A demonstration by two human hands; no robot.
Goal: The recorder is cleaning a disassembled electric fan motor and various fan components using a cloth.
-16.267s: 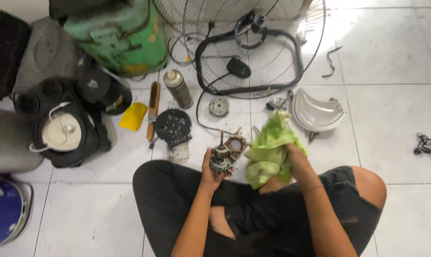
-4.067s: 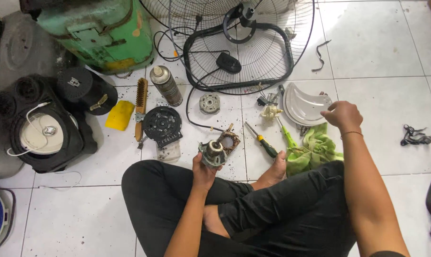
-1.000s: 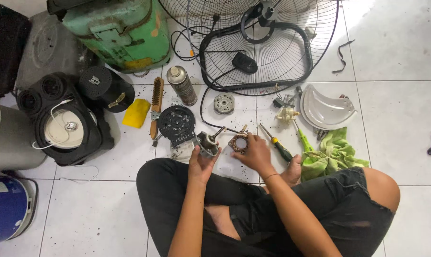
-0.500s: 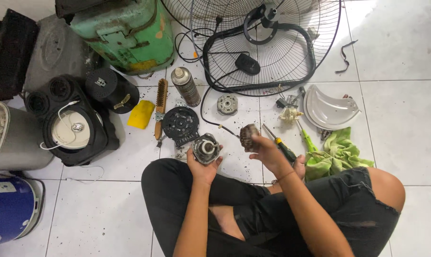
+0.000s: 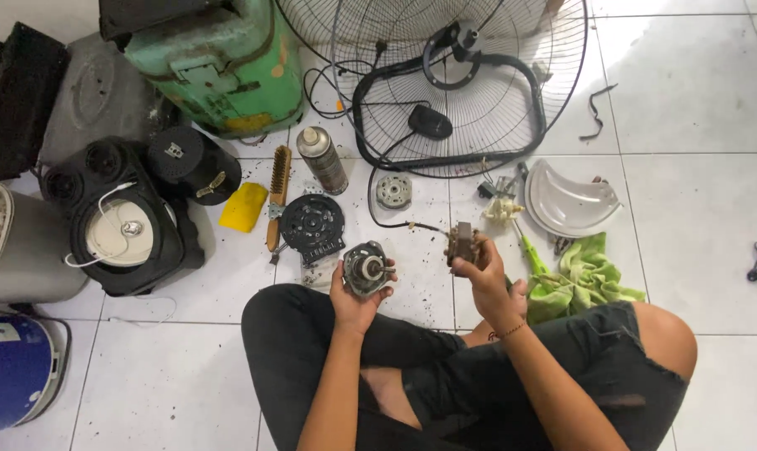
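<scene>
Grey metal fills the left hand (image 5: 355, 294): a round motor part (image 5: 367, 269) with a short shaft at its centre, gripped from below with the fingers curled round its rim, so its underside is hidden. The right hand (image 5: 483, 276) is closed on a small brown motor piece (image 5: 461, 241), held up just above the floor tiles; the fingers cover its lower half and its exact shape is hard to make out. A black cable (image 5: 395, 222) runs from near that piece toward the fan cage (image 5: 470, 83), whose top is cut off by the frame edge. Between the hands and the cage lie a black slotted disc (image 5: 312, 225), a small round bearing plate (image 5: 393, 190), a spray can (image 5: 322, 159) and a wire brush (image 5: 277, 194). Right of the right hand, a green rag (image 5: 585, 280) partly covers a green-handled screwdriver (image 5: 530, 255), beside a white curved cover (image 5: 570, 200). Small parts near the cover are too tiny to tell apart.
</scene>
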